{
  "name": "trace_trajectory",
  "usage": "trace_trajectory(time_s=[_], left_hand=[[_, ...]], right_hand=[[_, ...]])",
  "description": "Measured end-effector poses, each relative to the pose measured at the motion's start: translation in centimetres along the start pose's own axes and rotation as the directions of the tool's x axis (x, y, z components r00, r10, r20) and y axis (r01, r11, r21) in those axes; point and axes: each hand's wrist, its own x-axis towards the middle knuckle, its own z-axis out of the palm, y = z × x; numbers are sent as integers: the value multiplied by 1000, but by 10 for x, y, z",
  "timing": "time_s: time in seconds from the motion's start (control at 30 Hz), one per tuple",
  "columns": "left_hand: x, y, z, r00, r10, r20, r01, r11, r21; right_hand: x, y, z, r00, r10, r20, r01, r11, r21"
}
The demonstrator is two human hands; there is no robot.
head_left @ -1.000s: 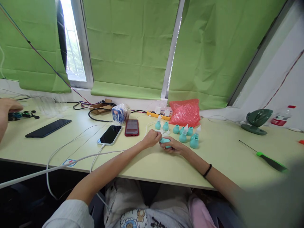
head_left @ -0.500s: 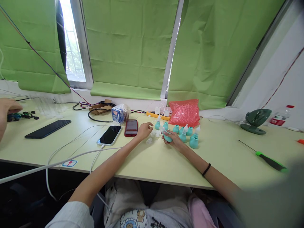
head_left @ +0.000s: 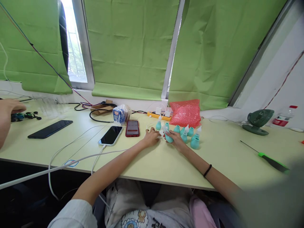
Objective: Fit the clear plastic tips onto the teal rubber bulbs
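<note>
My right hand (head_left: 175,139) is wrapped round a teal bulb (head_left: 168,138) with a clear part at its top. Just left of it, my left hand (head_left: 152,137) is low over the small clear plastic pieces (head_left: 161,133), its fingers curled downward; whatever its fingertips touch is hidden. Several teal bulbs stand to the right of and behind my right hand, one of them an open-topped bulb (head_left: 194,143) at the front. Behind my hands stands a teal bulb with a white nozzle (head_left: 158,125).
Left of my hands lie a red-cased phone (head_left: 132,128), a white-edged phone (head_left: 110,135) on a cable and a black phone (head_left: 50,129). A red bubble bag (head_left: 185,112) lies behind. Rightward are a green fan (head_left: 257,121) and a screwdriver (head_left: 270,160). Another person's hand (head_left: 14,106) is far left.
My left hand has moved right and down onto the clear pieces, covering most of them. My right hand still holds the teal bulb. The whole view has shifted slightly.
</note>
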Motion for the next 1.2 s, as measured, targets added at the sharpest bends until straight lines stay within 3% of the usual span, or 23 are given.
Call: trace_trajectory(time_s=[0.27, 0.4, 0.53, 0.67, 0.83, 1.0, 1.2], left_hand=[[1, 3, 0, 999, -21, -30, 19, 998, -63], [2, 6, -5, 992, -66, -107, 42, 975, -217], [6, -1, -13, 960, -208, -188, 109, 895, -433], [9, -10, -22, 923, -353, -155, 164, 723, -671], [9, -10, -32, 953, -303, -21, 108, 401, -910], [7, -9, -32, 966, -242, 87, 118, 114, -986], [7, -11, -29, 958, -251, 142, 132, -55, -990]], right_hand=[[2, 6, 0, 999, -49, 5, 49, 997, -51], [1, 6, 1, 997, -72, 11, 72, 994, -85], [1, 5, 1, 995, -103, 17, 105, 985, -140], [1, 6, 2, 983, -184, -1, 179, 957, -229], [3, 9, 1, 952, -296, -78, 254, 905, -342], [4, 10, -1, 920, -377, -106, 303, 856, -418], [3, 12, 1, 906, -416, -78, 333, 815, -475]])
